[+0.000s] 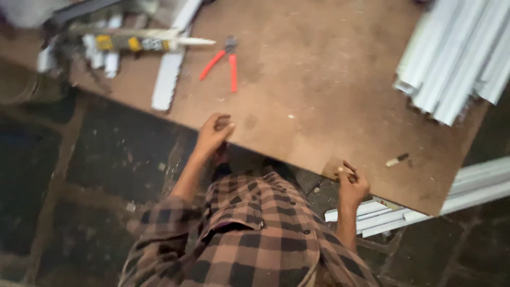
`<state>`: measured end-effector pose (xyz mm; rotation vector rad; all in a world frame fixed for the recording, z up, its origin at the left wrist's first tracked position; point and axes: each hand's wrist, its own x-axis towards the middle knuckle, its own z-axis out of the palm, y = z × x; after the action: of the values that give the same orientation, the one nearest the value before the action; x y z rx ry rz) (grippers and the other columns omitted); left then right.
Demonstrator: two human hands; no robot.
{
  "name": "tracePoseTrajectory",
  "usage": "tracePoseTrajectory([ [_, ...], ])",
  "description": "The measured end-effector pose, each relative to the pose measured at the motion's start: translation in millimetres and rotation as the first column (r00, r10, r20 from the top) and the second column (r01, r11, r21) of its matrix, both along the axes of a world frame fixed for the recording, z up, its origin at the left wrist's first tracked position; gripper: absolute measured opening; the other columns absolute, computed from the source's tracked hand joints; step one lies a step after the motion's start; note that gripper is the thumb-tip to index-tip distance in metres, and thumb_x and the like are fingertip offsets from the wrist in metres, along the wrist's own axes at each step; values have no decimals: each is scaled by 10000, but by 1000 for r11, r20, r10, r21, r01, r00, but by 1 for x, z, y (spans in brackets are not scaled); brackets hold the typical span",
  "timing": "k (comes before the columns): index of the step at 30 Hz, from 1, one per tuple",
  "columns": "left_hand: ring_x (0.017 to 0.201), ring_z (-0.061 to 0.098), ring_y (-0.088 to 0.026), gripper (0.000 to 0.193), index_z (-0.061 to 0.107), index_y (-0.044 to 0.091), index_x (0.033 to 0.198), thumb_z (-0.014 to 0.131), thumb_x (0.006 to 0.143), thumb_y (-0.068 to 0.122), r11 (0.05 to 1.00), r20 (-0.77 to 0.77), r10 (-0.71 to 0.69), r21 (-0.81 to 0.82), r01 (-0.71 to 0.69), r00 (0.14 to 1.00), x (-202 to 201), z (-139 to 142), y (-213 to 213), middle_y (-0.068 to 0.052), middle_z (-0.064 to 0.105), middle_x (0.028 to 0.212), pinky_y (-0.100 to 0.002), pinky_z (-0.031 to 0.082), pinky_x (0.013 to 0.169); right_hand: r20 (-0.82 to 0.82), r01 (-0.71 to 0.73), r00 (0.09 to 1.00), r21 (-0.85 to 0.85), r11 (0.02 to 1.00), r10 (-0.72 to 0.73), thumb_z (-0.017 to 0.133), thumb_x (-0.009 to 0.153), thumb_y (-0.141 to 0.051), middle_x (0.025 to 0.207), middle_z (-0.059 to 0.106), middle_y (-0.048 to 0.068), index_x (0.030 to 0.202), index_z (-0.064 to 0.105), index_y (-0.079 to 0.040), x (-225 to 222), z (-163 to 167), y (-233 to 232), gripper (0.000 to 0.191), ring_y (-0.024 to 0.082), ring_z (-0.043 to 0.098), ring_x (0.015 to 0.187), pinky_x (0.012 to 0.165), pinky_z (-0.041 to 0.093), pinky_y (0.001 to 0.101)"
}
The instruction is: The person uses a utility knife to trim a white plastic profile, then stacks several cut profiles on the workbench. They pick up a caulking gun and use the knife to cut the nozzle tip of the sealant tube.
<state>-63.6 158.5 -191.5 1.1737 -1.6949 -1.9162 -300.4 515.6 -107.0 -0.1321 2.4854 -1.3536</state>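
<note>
Both hands grip the near edge of a brown board tabletop (319, 79), seen from above. Left hand (213, 133) is curled over the edge w/ fingers folded on top of the board, thumb side toward the floor. Right hand (351, 183) is closed at the edge further right, pinching what looks like a small pale bit btwn thumb & fingers; too blurred to tell what it is.

On the tabletop, well apart from the hands: red-handled pliers (224, 62) w/ handles spread, a caulk tube (133, 41) at the top left w/ its nozzle pointing right, a flat white strip (167, 79) reaching the board's edge, and a stack of white profiles (457, 53) at the top right. A small stubby thing (396, 159) lies near the right hand. More white profiles (388, 218) lie on the dark floor (79, 175) below the board. The person's plaid shirt (249, 234) fills the bottom centre.
</note>
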Motion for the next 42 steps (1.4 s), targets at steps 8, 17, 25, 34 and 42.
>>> tracePoseTrajectory([
  [8, 901, 636, -152, 446, 651, 40, 1308, 755, 919, 233, 984, 29, -147, 102, 144, 989, -118, 18, 86, -84, 699, 1073, -303, 542, 762, -116, 126, 983, -136, 983, -142, 696, 925, 41, 959, 724, 88, 1196, 714, 49, -98, 7, 89, 272, 115, 690, 773, 685, 568, 243],
  [17, 1012, 682, -171, 350, 634, 17, 1265, 711, 974, 194, 979, 18, -89, -182, 90, 996, -156, 11, 105, -83, 713, 1111, -304, 563, 893, -254, 125, 965, 239, 963, -62, 793, 873, -73, 1024, 716, 149, 1174, 746, 4, -163, -24, 151, 313, 264, 689, 893, 809, 566, 387],
  [25, 948, 676, -129, 319, 636, 41, 1279, 669, 996, 184, 995, 125, -100, -2, 101, 987, -147, 35, 76, -57, 727, 1064, -268, 528, 761, -310, 284, 943, 563, 776, -120, 957, 683, -411, 1284, 540, 292, 1317, 533, 18, -182, -57, 127, 875, 478, 520, 1177, 913, 448, 538],
  [34, 1068, 686, -142, 344, 586, 26, 1352, 662, 1059, 189, 968, -51, -250, -9, 250, 967, -108, 62, -30, -71, 705, 1143, -264, 548, 868, -388, 376, 909, 611, 697, -151, 866, 693, -268, 853, 741, 195, 842, 744, -35, -154, -72, 63, 302, 423, 696, 846, 729, 541, 502],
  [42, 1000, 701, -160, 335, 606, -16, 1330, 675, 1056, 163, 989, 64, -150, 21, 149, 987, -10, 53, -122, -103, 708, 1128, -267, 584, 861, 84, 444, 896, -145, 884, -436, 775, 891, -97, 770, 733, 87, 954, 739, -2, -85, -20, -41, 120, 219, 710, 678, 605, 564, 350],
])
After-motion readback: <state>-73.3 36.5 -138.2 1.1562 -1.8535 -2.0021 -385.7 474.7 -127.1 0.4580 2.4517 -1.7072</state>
